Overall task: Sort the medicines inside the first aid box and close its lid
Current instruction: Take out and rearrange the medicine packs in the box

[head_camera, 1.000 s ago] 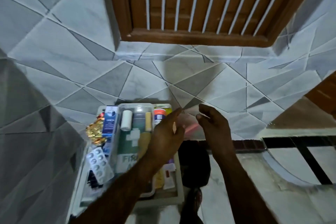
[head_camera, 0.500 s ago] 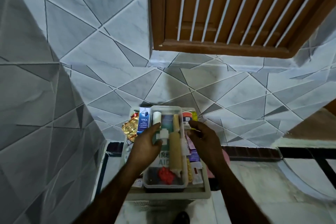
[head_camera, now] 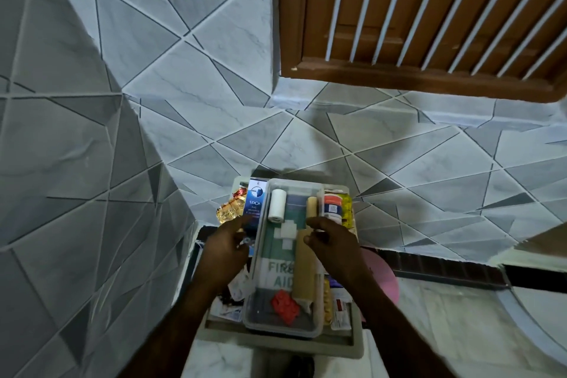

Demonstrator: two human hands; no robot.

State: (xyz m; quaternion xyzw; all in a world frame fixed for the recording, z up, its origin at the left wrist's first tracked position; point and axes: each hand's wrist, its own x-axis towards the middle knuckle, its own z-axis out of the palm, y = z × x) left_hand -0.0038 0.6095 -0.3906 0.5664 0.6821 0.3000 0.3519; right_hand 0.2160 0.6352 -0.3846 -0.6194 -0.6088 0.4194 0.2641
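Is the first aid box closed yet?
Open. No lid covers the box: its clear tray, white roll and blue carton lie exposed.

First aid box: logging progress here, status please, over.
Over the first aid box: left hand, right hand, grips unclear. Box open, clear tray on top. Nothing blocking seen.

Clear glossy plastic tray (head_camera: 285, 324), crinkled gold foil packet (head_camera: 228, 209), glossy marble-look wall tiles (head_camera: 171, 77).

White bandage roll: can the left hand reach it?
Probably yes: the white bandage roll lies uncovered in the far-left corner of the clear tray, just beyond the left hand; only its rim between.
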